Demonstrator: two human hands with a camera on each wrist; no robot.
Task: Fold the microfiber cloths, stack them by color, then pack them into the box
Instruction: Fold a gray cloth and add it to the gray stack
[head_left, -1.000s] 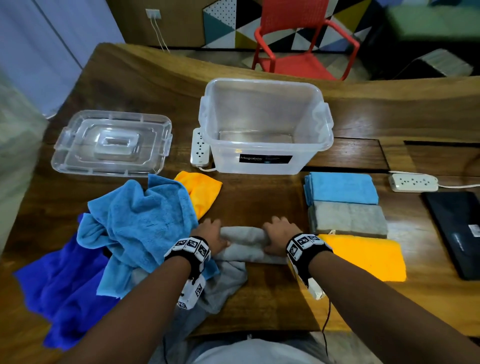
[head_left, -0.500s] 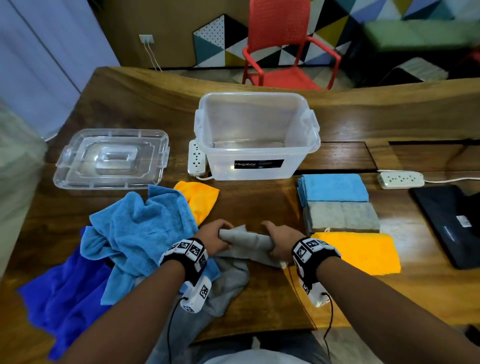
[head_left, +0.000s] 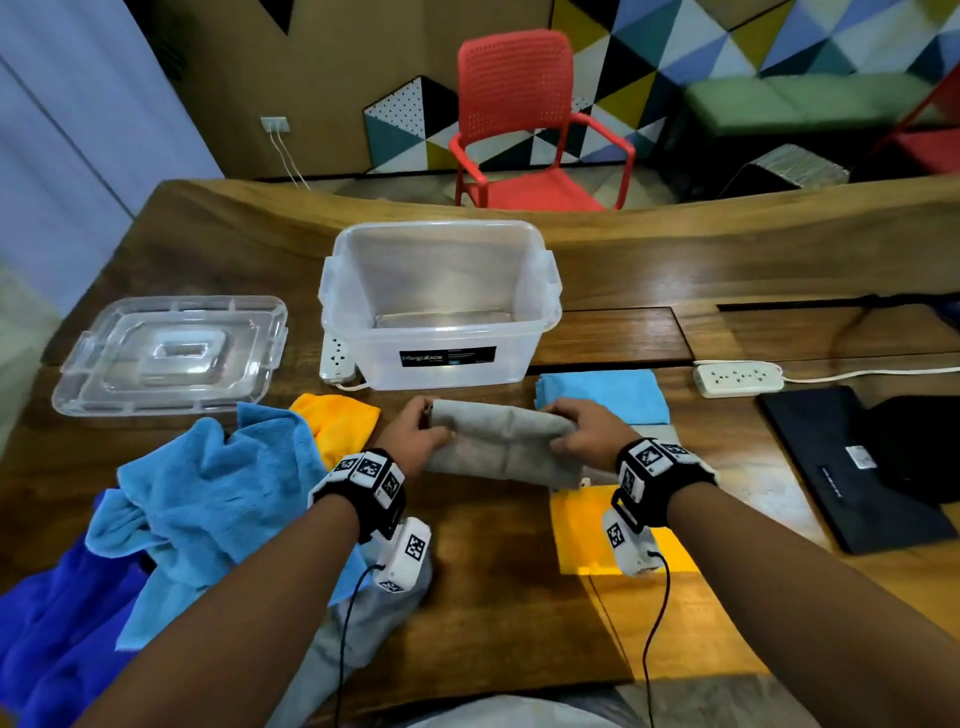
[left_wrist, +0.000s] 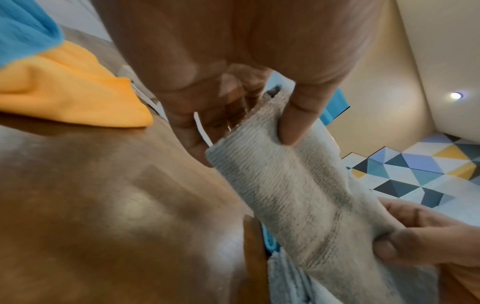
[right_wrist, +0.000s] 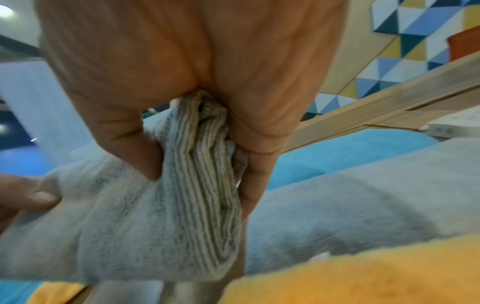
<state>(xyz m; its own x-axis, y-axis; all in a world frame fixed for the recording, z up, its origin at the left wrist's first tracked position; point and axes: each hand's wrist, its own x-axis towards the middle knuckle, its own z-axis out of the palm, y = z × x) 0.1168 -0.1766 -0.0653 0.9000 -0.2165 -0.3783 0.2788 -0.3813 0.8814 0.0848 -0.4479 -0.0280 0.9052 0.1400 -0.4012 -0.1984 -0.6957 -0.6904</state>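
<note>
Both hands hold a folded grey cloth off the table, in front of the box. L hand pinches its left end, thumb on top; R hand bunches the right end in curled fingers. Folded blue cloth, another grey and an orange cloth lie at right; loose cloths piled at left w/ lid behind.

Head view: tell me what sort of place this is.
Probably an office lounge or co-working room: a long wooden table, a red plastic chair, and a wall of colourful geometric triangles.
</note>
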